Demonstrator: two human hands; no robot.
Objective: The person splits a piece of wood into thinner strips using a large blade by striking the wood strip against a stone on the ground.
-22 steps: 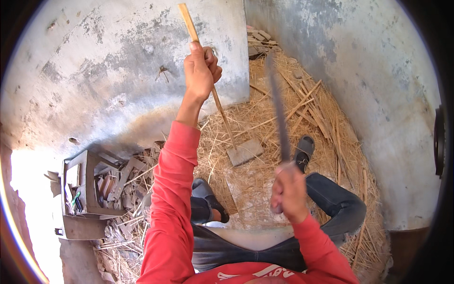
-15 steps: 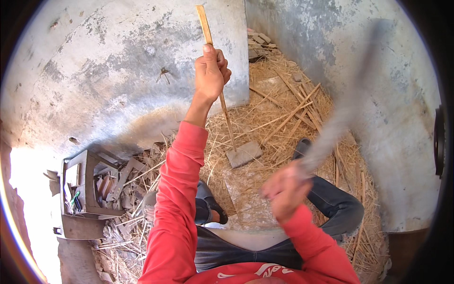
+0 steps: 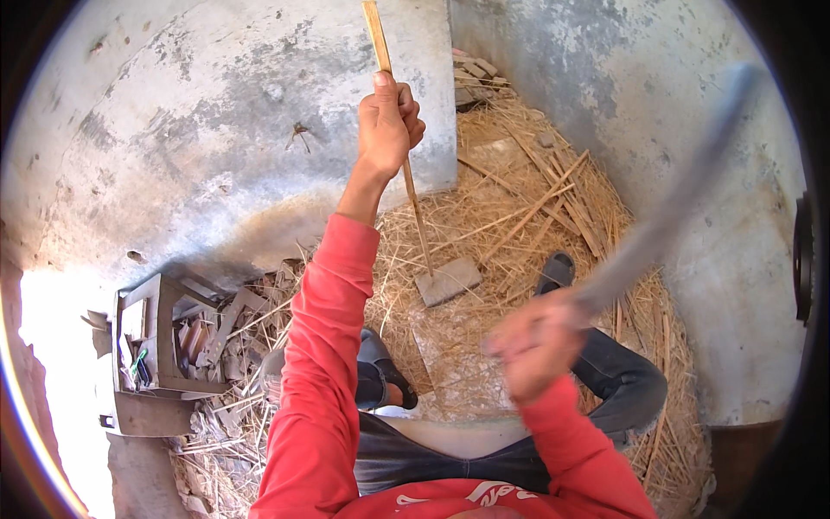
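My left hand [image 3: 389,125] is closed round a thin wooden strip [image 3: 378,39] with the thumb laid along it. The strip slants downward, and its lower end meets a brick-shaped block [image 3: 449,282] on the floor. My right hand [image 3: 538,342] grips a long grey machete [image 3: 661,208], smeared by motion. Its blade points up and out to the right, well apart from the strip. The handle is hidden inside my fingers.
Wood shavings and straw-like slivers [image 3: 493,203] cover the floor, with longer split sticks [image 3: 553,208] at the far right. A wooden frame box [image 3: 160,342] stands at the left among scraps. Worn plaster walls [image 3: 216,112] close in the space; my sandalled feet flank the block.
The machete has tipped outward and down to the right, its hand shifting slightly right. My left hand and the strip have risen a little; the block has stayed put.
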